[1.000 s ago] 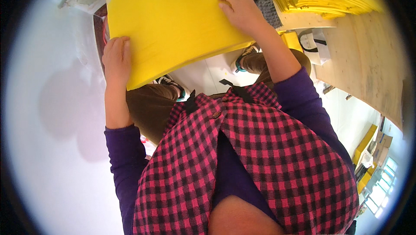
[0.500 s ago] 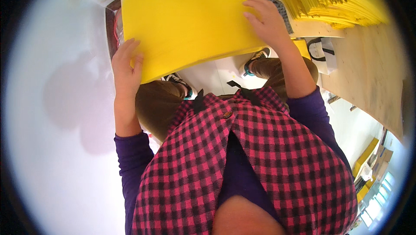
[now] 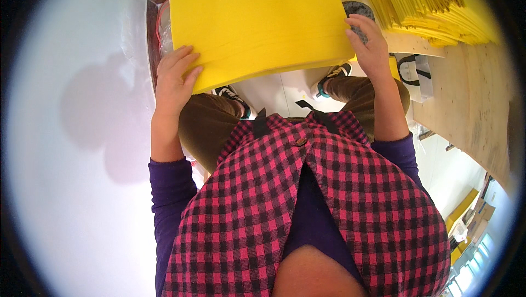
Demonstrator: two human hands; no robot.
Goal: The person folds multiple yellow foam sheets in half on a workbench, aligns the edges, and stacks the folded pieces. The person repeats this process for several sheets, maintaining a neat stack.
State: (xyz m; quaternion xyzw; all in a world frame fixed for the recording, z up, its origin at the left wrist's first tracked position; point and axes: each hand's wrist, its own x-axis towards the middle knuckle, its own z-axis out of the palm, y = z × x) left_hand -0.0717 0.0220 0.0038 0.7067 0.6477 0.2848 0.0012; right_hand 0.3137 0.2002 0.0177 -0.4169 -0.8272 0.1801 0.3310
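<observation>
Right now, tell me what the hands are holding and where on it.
Both hands hold a stack of yellow sheets: the left hand at its near left corner, the right hand at its near right corner.

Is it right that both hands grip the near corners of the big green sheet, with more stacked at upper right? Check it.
Not quite: the head view shows the sheet is yellow, not green. The left hand and right hand do grip its near corners, and more yellow sheets are stacked at upper right.

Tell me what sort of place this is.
Probably a workshop or small factory: both hands hold a stack of yellow sheets, more yellow sheets are piled on a bare wooden worktable.
</observation>
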